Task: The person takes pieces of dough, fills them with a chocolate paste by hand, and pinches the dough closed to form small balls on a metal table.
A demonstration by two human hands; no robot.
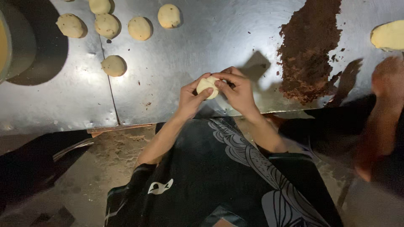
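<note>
Pinching a pale dough ball (208, 86) near the middle of the frame, the left hand (191, 97) cups it from below and the side, its fingers (205, 93) curled closed around the dough. The right hand (238, 90) comes in from the right, its fingers (223, 80) bent over the top of the same ball and pressed against it, so both hands are closed on the one piece. The ball sits just above the near edge of the shiny metal counter (189, 46); whether it touches the surface cannot be told.

Across the upper left of the frame lie six rounded dough balls (139, 28), set apart from one another, with one lone ball (113, 65) lower down near a seam in the metal. A heap of dark brown crumbly filling (309, 50) spreads down the upper right of the counter. At the far upper right edge lies a flat pale piece of dough (389, 35). Below it, blurred, another person's arm (381, 117) reaches up along the right edge. A large round vessel (17, 40) shows at the upper left edge. In the lower middle, dark patterned cloth (227, 176) covers the person's lap.
</note>
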